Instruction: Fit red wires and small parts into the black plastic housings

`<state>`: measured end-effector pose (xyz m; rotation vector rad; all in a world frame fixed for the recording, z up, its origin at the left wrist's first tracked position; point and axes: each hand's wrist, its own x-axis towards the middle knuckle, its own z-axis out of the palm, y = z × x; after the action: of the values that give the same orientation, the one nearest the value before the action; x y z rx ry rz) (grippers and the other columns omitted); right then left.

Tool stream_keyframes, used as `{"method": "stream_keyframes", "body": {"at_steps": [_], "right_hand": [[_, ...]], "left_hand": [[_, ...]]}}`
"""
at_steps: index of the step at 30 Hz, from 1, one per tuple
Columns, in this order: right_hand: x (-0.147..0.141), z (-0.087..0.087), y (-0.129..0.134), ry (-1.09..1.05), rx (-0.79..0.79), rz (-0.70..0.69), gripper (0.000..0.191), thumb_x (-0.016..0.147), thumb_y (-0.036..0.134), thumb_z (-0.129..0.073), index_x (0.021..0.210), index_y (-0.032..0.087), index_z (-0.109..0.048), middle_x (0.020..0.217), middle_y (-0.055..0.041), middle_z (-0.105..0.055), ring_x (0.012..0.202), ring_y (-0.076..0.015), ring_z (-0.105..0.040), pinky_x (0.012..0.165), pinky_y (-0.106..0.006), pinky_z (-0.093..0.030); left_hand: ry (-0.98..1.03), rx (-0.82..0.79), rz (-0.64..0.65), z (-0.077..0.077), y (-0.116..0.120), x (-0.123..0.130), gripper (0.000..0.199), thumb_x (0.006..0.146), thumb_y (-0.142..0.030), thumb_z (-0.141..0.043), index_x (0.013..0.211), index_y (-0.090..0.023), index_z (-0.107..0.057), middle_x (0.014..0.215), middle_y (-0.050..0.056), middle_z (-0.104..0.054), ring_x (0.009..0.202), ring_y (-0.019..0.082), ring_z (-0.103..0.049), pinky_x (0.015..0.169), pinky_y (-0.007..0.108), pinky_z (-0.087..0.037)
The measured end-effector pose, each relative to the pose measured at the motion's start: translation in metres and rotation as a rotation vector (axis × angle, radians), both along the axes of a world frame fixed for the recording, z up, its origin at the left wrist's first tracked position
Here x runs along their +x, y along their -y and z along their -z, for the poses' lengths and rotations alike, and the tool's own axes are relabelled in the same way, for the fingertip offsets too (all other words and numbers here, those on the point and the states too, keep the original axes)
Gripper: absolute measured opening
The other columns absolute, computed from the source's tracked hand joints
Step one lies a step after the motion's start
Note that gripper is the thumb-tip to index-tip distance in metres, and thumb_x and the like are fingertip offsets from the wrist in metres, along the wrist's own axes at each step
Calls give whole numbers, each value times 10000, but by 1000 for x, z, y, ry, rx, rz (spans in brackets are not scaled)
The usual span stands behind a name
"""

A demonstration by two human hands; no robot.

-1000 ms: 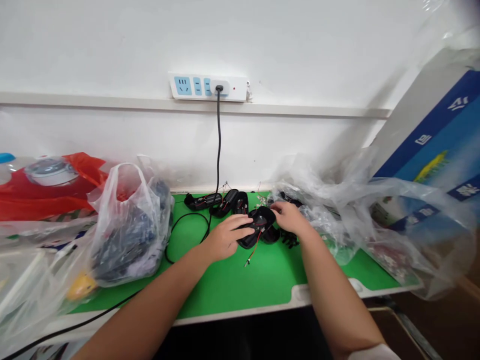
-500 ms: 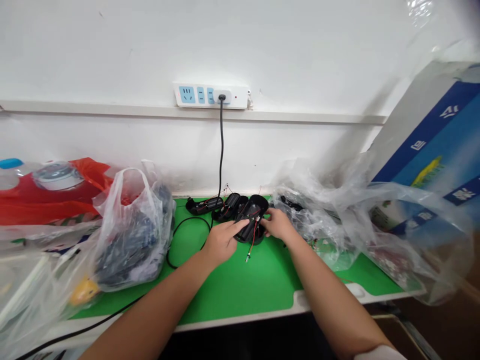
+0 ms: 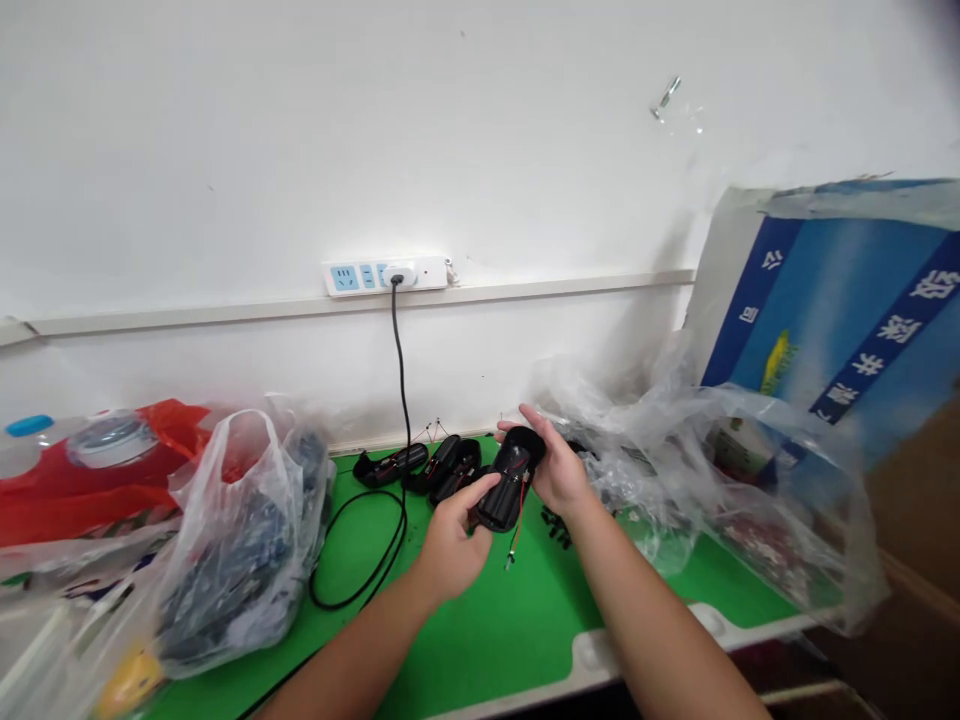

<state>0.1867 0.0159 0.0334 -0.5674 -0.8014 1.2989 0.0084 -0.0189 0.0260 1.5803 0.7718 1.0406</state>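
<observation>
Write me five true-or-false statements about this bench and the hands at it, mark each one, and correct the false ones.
1. The left hand and the right hand are both at the same black casing. True.
2. The tabletop is red. False: the tabletop is green.
3. A red wire hangs from the casing between the hands. True.
4. The red bag is to the right of both hands. False: the red bag is to their left.
5. The black cord is unplugged from the socket strip. False: the black cord is plugged into the socket strip.
</observation>
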Motion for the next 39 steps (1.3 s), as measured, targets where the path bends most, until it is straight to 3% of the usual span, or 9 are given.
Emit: {"method": "stream_keyframes", "body": {"at_steps": [3,7,13,19,23,26,30,35,39], "right_hand": [[-3,5,-4,9,2,158,392,792,461,-585,1104,226,-560,824,-23,-675,728,-190,-629,676,-324,-491],[-4,15,-8,129,43,248,340,836,470,-528,1030,203,-608,825,-28,-650,718,-174,-596,662,-304,-471],[-18,18,3,273,111,83,369,867,501,-470,1055,220,-617,924,-42,-651,824,-184,-597,749,-323,-479],[-22,10,12,387,161,-188,554,877,628,-323,1165,232,-584,1089,-59,-633,1027,-205,-565,900,-367,-444],[14,3,8,405,-6,10,521,850,620,-386,1034,193,-622,974,-73,-658,898,-191,-602,763,-313,-477],[48,2,7,848,-186,98,374,814,499,-509,769,152,-639,683,-37,-627,580,-130,-531,535,-242,-400],[64,6,11,1582,-195,-81,200,729,291,-591,597,147,-632,540,-6,-580,493,-105,-449,490,-235,-320],[52,13,11,1763,-279,-236,114,650,233,-639,571,150,-646,507,-12,-580,445,-102,-440,457,-233,-310],[44,19,9,1858,-304,-220,144,576,258,-714,523,158,-624,493,-30,-574,450,-125,-469,481,-252,-352]], "left_hand": [[130,-204,188,-10,-4,12,542,645,-99,-633,1170,-197,-540,1120,79,-633,1025,213,-601,861,301,-475],[168,-420,49,-16,-15,24,402,744,-291,-643,1099,-196,-479,851,37,-633,741,173,-636,627,277,-508],[39,-535,114,-5,-13,25,395,747,-344,-655,1058,-189,-467,774,28,-607,596,210,-647,481,300,-501],[72,-548,77,-3,-10,14,397,687,-241,-699,1016,-168,-487,694,33,-636,585,208,-652,537,319,-527],[129,-646,6,-3,-12,13,378,636,-226,-712,942,-169,-496,704,30,-633,548,224,-649,477,320,-509],[160,-678,-37,-4,-14,11,374,626,-242,-709,925,-178,-494,706,23,-625,544,237,-648,426,301,-481],[203,-664,-53,-4,-16,7,359,639,-244,-694,920,-192,-476,698,11,-628,507,197,-629,431,276,-473],[217,-658,-69,-2,-17,7,342,650,-225,-673,915,-201,-458,667,-5,-616,489,184,-615,428,266,-466],[241,-665,-85,-4,-17,7,343,645,-220,-664,915,-202,-452,641,-20,-597,473,177,-604,414,258,-456]]}}
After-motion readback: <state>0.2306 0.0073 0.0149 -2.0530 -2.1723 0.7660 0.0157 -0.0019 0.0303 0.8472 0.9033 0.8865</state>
